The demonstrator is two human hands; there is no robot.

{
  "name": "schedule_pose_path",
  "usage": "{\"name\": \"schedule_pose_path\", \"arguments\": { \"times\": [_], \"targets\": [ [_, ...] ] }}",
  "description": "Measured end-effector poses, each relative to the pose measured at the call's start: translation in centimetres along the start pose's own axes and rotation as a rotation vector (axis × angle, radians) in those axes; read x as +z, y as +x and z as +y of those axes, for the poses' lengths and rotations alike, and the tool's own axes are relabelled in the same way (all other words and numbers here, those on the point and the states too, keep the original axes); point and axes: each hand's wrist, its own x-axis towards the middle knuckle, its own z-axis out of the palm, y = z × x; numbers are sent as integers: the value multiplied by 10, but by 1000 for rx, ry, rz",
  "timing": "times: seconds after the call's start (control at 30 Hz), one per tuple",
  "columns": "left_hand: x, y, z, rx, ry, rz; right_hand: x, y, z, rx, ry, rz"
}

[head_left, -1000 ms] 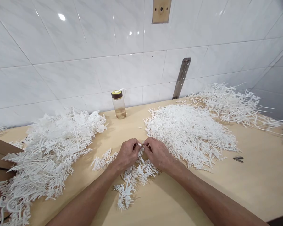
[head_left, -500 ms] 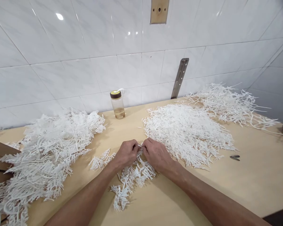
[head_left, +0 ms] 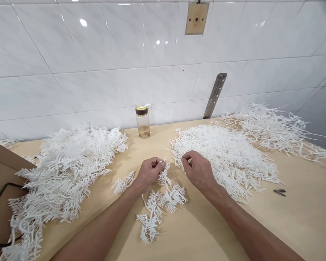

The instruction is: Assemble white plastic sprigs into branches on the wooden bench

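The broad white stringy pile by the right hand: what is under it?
Pale tan tabletop shows along the front edge of the white pile; whatever is beneath is covered.

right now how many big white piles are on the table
3: the left pile, left of the left hand; the middle pile, by the right hand; the back pile, far right. More strands leave view at left, so another may be hidden.

From the person's head, the single view looks forward and down across the flat, pale wood-toned tabletop [head_left: 296, 221] towards the glossy white marbled-tile wall [head_left: 84, 88]. It is near, with the bare left hand [head_left: 149, 173] and bare right hand [head_left: 199, 169] just below its middle.
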Motion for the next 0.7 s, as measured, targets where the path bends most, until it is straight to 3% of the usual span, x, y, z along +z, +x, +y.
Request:
{"name": "schedule_pose_path", "arguments": {
  "times": [0.43,0.7],
  "targets": [
    [-4,1,8,-123,-169,-32,-10,3,3,61,34,-11],
    [0,-1,6,-19,-88,-1,0,0,6,65,82,-61]
  ]
}}
